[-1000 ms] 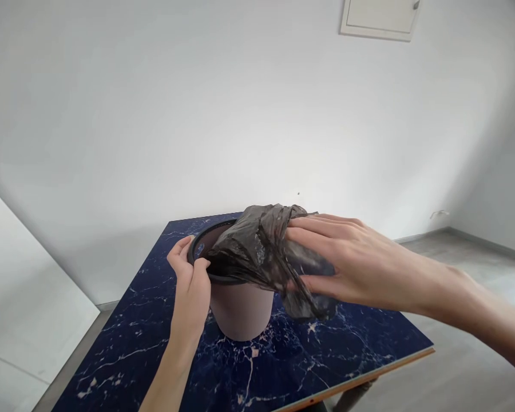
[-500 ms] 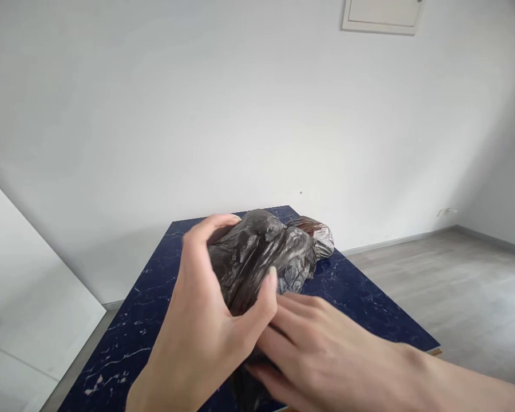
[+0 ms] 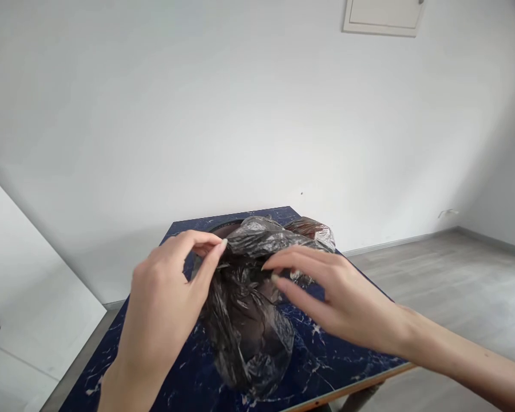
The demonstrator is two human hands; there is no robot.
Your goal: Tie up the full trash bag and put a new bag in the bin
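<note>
bag (image 3: pixel 249 320) now spread wider, hands (image 3: pixel 163 309) apart

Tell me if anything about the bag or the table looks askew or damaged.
No tear or spill shows. The black bag sits bunched and crumpled over the bin, hanging down its near side rather than lining it. Both hands, left hand and right hand, pinch its top on the blue marbled table.

1. Only 1 view: a head-worn camera, looking forward and slightly down.
2. It sits close over the blue marbled bench (image 3: pixel 352 343), facing a white wall (image 3: pixel 154 114).
</note>
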